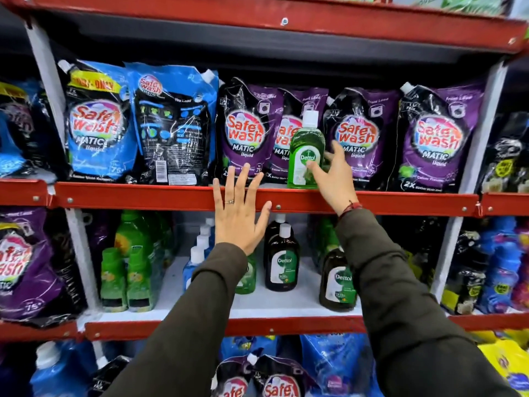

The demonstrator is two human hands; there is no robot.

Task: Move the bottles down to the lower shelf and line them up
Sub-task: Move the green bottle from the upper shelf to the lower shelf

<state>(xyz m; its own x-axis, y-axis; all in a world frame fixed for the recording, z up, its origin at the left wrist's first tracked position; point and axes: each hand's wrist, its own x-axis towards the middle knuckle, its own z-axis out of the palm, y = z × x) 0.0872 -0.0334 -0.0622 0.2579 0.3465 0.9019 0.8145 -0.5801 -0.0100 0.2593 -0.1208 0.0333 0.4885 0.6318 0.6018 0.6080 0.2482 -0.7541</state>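
On the upper shelf [171, 196], at its red front lip: one green Dettol bottle [305, 150], upright, white cap on top, standing in front of a row of purple Safewash pouches [438, 138]. Further left along the same shelf, blue Safewash pouches [100, 121].

Right hand [333, 179] reaching up against the green bottle's lower right side, fingers [337, 151] spread and loosely curled, thumb laid across the front label, other fingertips beside and behind the bottle; touching, but not closed around it. Red thread band at the wrist, dark sleeve [400, 296] below.

Left hand [239, 213] raised flat in front of the red shelf edge, palm away from the camera, fingers [230, 181] spread wide, holding nothing; ring on one finger. Cannot tell whether the palm touches the lip.

Below, on the lower shelf [272, 303] with its white surface: two brown Dettol bottles [282, 260] one behind the other at centre, another brown Dettol bottle [337, 282] to the right and nearer the front, a second green bottle [246, 277] partly hidden behind the left sleeve, blue white-capped bottles [197, 259] in a line running back, and small green bottles [126, 277] at the left.
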